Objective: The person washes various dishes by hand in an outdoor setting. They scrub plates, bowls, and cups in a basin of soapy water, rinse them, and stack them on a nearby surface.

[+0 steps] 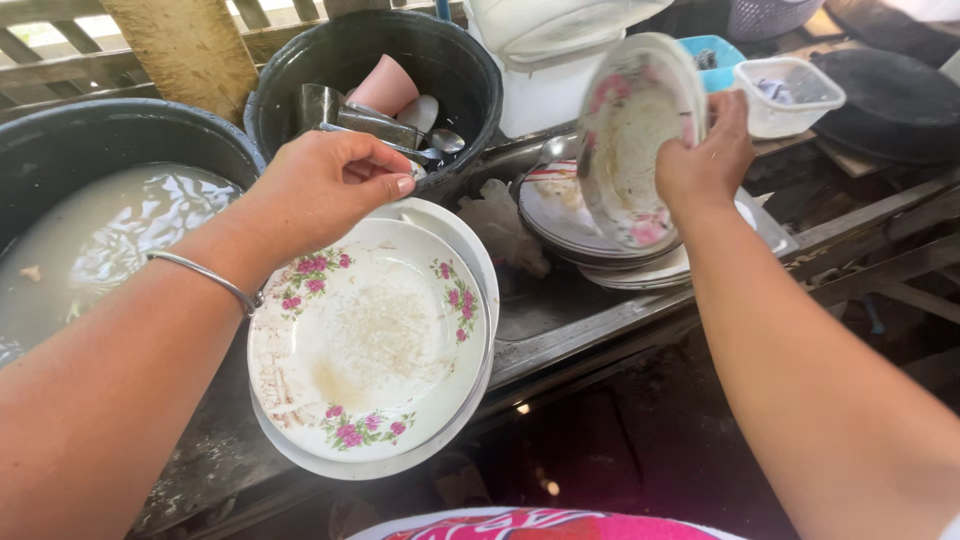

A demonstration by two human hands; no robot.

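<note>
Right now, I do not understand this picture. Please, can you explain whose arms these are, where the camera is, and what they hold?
There is no machine here. The one picture comes from a camera on a person's head, looking down at their own bare hands. The left hand holds the rim of a stack of dirty flowered plates. The right hand lifts one tilted dirty plate above another stack. On the left stands a tub of cloudy water; behind is a black bucket with cups and spoons.
</note>
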